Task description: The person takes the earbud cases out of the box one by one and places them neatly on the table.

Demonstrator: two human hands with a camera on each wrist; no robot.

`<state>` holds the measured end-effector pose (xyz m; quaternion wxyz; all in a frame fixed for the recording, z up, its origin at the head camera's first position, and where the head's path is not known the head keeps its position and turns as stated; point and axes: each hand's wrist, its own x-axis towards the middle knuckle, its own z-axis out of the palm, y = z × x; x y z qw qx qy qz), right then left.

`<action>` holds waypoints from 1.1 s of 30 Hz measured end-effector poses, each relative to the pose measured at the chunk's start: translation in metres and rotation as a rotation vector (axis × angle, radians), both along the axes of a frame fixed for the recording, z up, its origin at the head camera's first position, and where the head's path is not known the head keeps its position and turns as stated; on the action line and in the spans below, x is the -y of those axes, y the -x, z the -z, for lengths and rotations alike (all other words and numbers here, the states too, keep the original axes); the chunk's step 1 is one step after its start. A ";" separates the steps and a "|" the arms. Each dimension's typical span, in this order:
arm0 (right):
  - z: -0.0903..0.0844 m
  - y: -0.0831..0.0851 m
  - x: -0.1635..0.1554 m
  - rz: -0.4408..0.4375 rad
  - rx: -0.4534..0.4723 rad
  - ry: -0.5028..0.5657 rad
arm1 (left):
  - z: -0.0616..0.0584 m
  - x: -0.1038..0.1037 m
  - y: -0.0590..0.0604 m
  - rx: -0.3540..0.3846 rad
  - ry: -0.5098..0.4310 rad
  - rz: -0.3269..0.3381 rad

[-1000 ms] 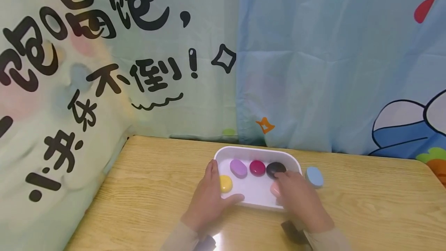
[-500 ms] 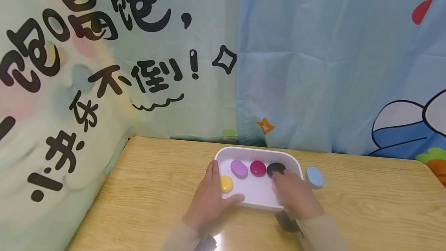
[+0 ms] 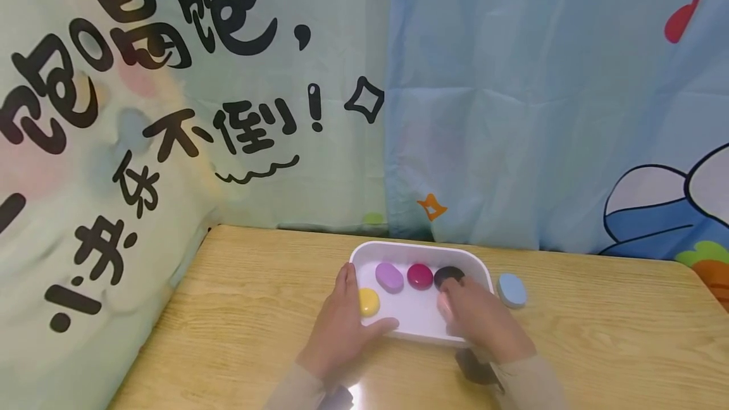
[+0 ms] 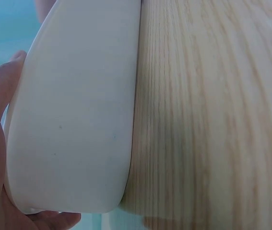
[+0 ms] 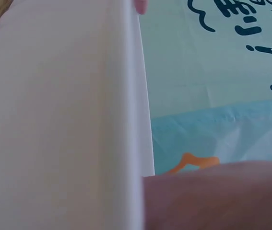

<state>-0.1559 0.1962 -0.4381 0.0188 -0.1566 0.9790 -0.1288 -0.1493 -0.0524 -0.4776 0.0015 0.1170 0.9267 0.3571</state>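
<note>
- The white tray (image 3: 420, 249) sits on the wooden tabletop (image 3: 239, 309), close to the far edge, in front of the printed curtains (image 3: 512, 100).
- The left hand (image 3: 342, 328) grips the tray's 9 o'clock end: fingers laid along the outer wall, thumb hooked over the near rim (the left wrist view shows that wall (image 4: 73, 110) cupped in the palm).
- The right hand (image 3: 481, 321) lies over the tray's 4 o'clock corner, fingers reaching inside toward the black stone (image 3: 447, 275); whether it pinches anything cannot be told, since its back hides the fingertips.
- Inside the tray, a purple stone (image 3: 389, 276), a magenta stone (image 3: 419, 275) and the black one line the far side; a yellow stone (image 3: 368, 300) lies at 8 o'clock, just beside the left fingers.
- A light blue stone (image 3: 512, 289) rests on the tabletop just outside the tray at 3 o'clock.
</note>
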 end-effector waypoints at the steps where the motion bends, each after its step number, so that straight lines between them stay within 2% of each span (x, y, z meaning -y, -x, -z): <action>1: 0.000 -0.001 -0.001 0.009 0.001 0.015 | 0.000 0.000 0.000 -0.003 -0.001 0.001; 10: -0.006 -0.010 -0.003 0.061 -0.039 0.099 | 0.002 0.000 -0.002 -0.001 -0.012 0.004; 17: -0.010 -0.010 -0.006 0.115 -0.054 0.123 | 0.002 0.001 -0.001 -0.002 -0.015 0.004; 24: -0.016 -0.017 -0.014 0.116 -0.141 0.185 | 0.003 0.000 0.001 -0.010 -0.005 0.007; 33: -0.019 -0.023 -0.025 0.163 -0.134 0.201 | 0.000 -0.001 -0.001 0.016 -0.003 0.006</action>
